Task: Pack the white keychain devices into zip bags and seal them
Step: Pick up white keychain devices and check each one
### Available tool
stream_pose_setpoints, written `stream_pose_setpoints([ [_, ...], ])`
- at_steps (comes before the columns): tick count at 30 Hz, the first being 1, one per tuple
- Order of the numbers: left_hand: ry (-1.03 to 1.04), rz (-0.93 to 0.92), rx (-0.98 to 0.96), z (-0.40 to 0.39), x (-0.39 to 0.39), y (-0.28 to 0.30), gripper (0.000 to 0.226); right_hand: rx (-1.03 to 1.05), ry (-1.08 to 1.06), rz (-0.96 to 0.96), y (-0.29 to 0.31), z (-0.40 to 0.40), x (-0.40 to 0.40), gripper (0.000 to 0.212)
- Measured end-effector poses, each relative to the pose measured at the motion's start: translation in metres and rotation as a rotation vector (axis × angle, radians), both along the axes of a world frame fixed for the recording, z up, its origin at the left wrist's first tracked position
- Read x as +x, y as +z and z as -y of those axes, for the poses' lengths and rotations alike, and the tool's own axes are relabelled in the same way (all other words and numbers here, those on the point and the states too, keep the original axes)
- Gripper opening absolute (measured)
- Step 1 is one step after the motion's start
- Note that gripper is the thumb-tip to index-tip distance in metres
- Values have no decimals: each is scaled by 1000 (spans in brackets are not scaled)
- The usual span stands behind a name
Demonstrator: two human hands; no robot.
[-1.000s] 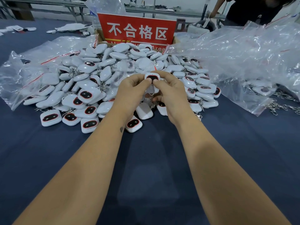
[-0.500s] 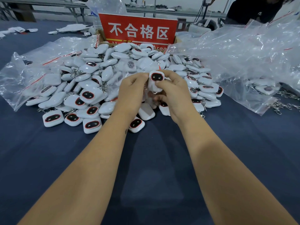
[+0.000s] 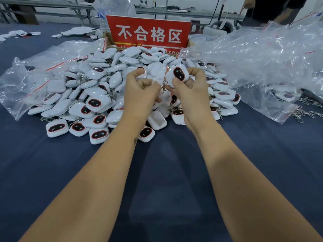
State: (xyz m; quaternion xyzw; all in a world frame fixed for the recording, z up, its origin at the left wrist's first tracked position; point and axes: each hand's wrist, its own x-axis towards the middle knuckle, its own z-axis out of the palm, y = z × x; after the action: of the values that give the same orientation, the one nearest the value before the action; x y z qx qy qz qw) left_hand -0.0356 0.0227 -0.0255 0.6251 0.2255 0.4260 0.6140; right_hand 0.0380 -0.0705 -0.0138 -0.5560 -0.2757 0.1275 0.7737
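Just in front of the red sign, over the near edge of the pile of keychain devices, both hands are working. Her right hand is pinching a white keychain device, fingers curled tight; her left hand is gripping a clear zip bag. That film is crumpling, so the clasp could be snagging at the mouth. Beyond, loose bags are crowding the sign's right side.

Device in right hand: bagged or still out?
Cannot tell. The right hand grips the device; clear film bunches between both hands, its mouth not discernible.
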Motion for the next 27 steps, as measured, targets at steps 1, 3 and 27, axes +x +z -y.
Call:
stream_pose_setpoints([
  [1,1,14,-38,-2,0,1,28,-76,-19,75,-1,0,-1,22],
  [3,6,13,-17,-2,-1,2,11,-174,-21,187,-4,0,-4,21],
  [27,133,66,807,22,-4,-1,26,-401,-249,635,-9,1,-4,23],
])
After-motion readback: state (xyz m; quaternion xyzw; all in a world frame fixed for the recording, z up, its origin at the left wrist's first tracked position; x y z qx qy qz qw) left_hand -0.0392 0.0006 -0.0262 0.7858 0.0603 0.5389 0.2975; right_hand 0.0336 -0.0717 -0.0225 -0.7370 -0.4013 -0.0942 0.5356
